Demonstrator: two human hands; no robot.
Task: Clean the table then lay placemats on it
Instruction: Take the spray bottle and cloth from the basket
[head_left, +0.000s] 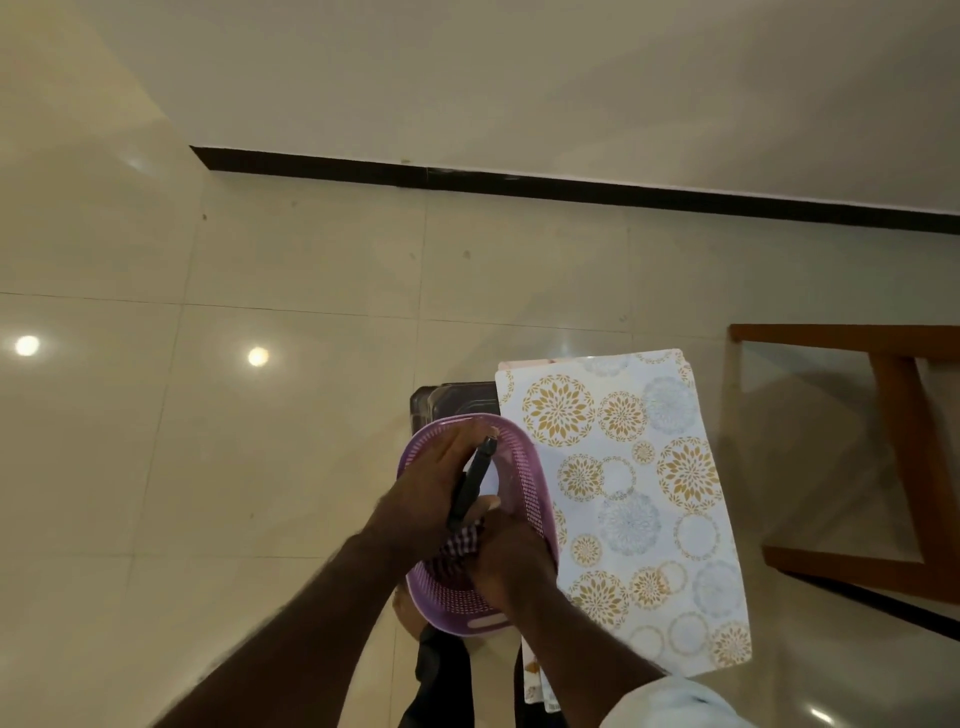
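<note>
- Two bare arms are seen closest to the camera, and both reach down into a purple basket (535, 499).
- A thin black thing (471, 483), maybe a spray bottle or a tool, is held by the left hand (441, 488), with the fingers wrapped around it.
- A checked cloth (460, 545) is grabbed by the right hand (511, 564), with the fingers curled shut on it.
- The basket is set on a dark stool (441, 400), and only a bit of the stool is shown.
- The placemats (639, 499), white with gold and blue flowers, are stacked just beside the basket on the right, and none is laid out yet.
- A wooden table (883, 343) with a glass top is seen well apart on the right, and only a corner of it is shown.
- The step in hand is judged to be the very start: the cleaning things are being picked up.
- Next, the cloth must be lifted clear of the basket and carried to the table, so the glass top can be wiped.
</note>
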